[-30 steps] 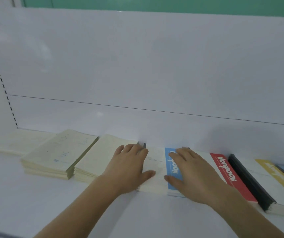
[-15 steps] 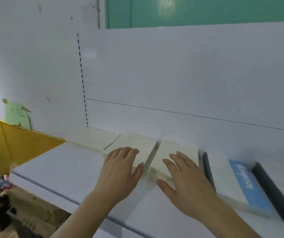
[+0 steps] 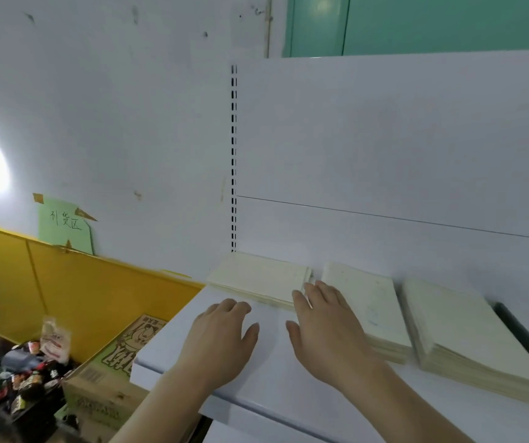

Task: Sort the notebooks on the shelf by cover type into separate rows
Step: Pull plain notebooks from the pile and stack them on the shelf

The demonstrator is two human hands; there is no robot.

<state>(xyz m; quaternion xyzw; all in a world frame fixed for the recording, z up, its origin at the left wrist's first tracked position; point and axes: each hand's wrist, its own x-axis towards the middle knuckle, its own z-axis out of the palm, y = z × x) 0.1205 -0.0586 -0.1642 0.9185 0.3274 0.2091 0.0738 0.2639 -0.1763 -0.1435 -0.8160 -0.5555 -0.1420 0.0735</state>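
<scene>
Three stacks of plain cream-covered notebooks lie in a row on the white shelf (image 3: 276,388): a left stack (image 3: 258,278) at the shelf's end, a middle stack (image 3: 375,305) and a right stack (image 3: 467,337). A black-spined notebook (image 3: 525,340) shows at the right edge. My left hand (image 3: 221,340) hovers flat over the bare shelf in front of the left stack, holding nothing. My right hand (image 3: 327,327) is spread, fingertips at the gap between the left and middle stacks, its palm hiding the middle stack's near left corner.
The shelf's back panel (image 3: 384,155) rises behind the stacks. Left of the shelf's end, lower down, stand a yellow partition (image 3: 64,282), a cardboard box (image 3: 119,366) and a crate of bottles and jars (image 3: 17,378). A green paper note (image 3: 64,225) is taped to the wall.
The view swung left along the shelf. Both hands moved left from the coloured-cover notebooks past the cream stacks; the left hand is now off the notebooks, over bare shelf.
</scene>
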